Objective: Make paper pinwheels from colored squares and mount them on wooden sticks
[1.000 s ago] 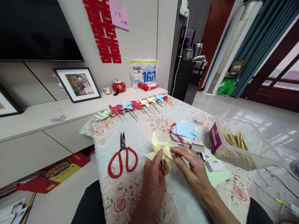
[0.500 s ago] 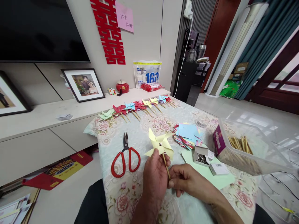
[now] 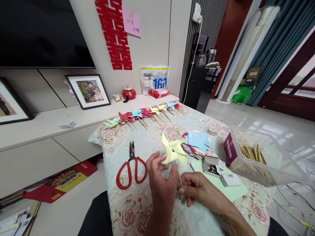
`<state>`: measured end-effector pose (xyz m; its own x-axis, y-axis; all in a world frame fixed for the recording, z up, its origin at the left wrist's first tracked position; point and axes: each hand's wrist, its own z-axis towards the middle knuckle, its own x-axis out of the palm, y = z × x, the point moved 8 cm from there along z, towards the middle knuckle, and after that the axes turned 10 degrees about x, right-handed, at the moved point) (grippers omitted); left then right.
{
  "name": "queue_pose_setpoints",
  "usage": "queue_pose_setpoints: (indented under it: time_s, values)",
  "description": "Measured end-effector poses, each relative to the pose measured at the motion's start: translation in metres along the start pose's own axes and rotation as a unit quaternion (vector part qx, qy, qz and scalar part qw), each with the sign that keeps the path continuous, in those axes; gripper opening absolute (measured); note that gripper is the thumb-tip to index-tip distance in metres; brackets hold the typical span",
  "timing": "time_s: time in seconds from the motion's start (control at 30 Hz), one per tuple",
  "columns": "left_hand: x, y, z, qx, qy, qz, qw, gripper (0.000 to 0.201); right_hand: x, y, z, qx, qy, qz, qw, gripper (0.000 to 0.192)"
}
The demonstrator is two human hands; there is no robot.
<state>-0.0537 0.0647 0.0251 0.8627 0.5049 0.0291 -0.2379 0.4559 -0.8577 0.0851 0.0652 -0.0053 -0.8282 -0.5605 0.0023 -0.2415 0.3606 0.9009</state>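
A pale yellow paper pinwheel (image 3: 174, 150) with a silver pin at its centre stands upright on a thin wooden stick. My right hand (image 3: 197, 188) pinches the lower part of that stick between thumb and fingers. Just left of the pinwheel is my left hand (image 3: 162, 177), its fingers apart and curved, the fingertips close to a paper blade; whether they touch it I cannot tell. Red-handled scissors (image 3: 132, 165) lie on the tablecloth to the left of my hands.
Finished pinwheels (image 3: 145, 113) lie in a row along the table's far side. To the right are coloured paper squares (image 3: 198, 140), an open box of pins (image 3: 212, 166), a small white box (image 3: 230, 179), green paper (image 3: 233, 193) and a plastic tub (image 3: 265, 175) holding wooden sticks (image 3: 253, 153).
My left hand has let go of the pinwheel and opened, shifting slightly left. The pinwheel has moved a little to the right, still held by its stick in my right hand.
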Motion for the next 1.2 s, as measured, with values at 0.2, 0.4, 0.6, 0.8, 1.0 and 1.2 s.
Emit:
queue_pose_setpoints:
  time_s: [0.2,0.4,0.6,0.8,1.0,1.2]
  values:
    - [-0.002,-0.003,0.000,0.061,0.000,0.054,0.997,0.014,0.002,-0.003,0.002,0.014,0.007,-0.027,1.000,0.015]
    - [-0.003,-0.001,0.000,0.036,-0.015,0.050,0.998,0.008,0.004,-0.007,0.002,0.016,0.013,-0.038,0.999,0.014]
    - [-0.003,0.009,-0.001,-0.018,-0.016,0.018,1.000,0.012,0.006,-0.008,0.001,0.026,0.018,-0.053,0.998,0.015]
    - [-0.001,0.013,-0.001,-0.032,-0.027,-0.010,0.999,0.013,0.006,-0.008,0.002,0.032,0.014,-0.040,0.999,0.015]
    - [-0.003,-0.006,-0.006,0.039,-0.054,0.029,0.997,0.039,-0.008,0.000,0.005,-0.026,-0.059,-0.015,0.998,0.027]
    - [0.011,0.016,-0.016,-0.013,-0.037,0.030,0.999,0.032,-0.029,0.001,0.006,-0.059,-0.122,0.042,0.990,0.046]
